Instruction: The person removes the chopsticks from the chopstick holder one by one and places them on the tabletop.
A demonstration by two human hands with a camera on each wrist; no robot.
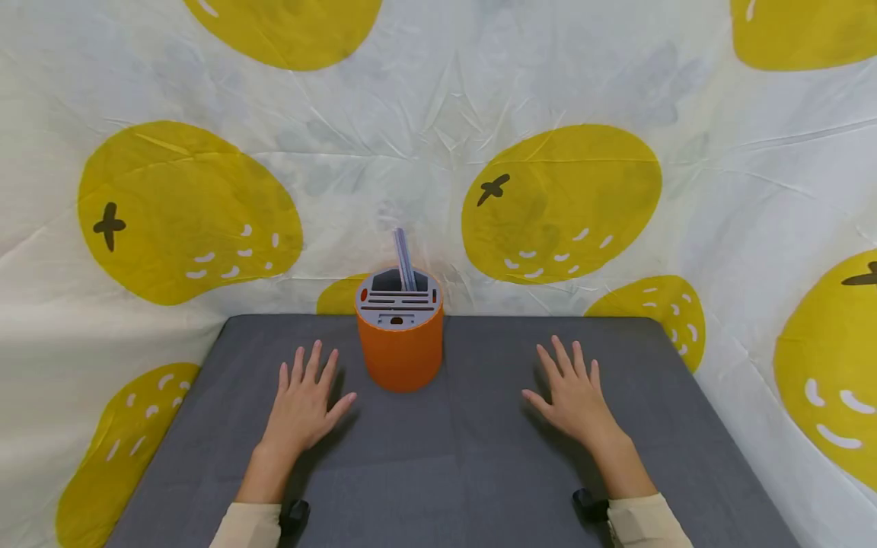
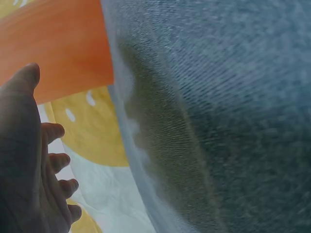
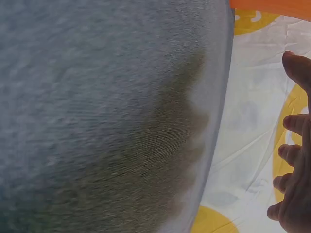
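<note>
An orange cylindrical holder [image 1: 400, 354] with a grey slotted top [image 1: 399, 308] stands upright near the back of the table, left of the middle. Out of its rear opening sticks a thin, pale purple-grey strip [image 1: 404, 259], whose kind I cannot tell. My left hand [image 1: 304, 407] is just left of the holder, palm down, fingers spread, holding nothing. In the left wrist view the orange holder [image 2: 63, 48] shows beyond the left thumb. My right hand [image 1: 572, 399] is farther off on the right, fingers spread and holding nothing. Both hands cast shadows on the cloth.
A dark grey cloth covers the table [image 1: 452, 472]. Right behind its far edge hangs a white curtain [image 1: 384, 183] printed with large yellow fruit. Each wrist wears a small black device, the left one [image 1: 294, 517] and the right one [image 1: 589, 506], below light sleeves.
</note>
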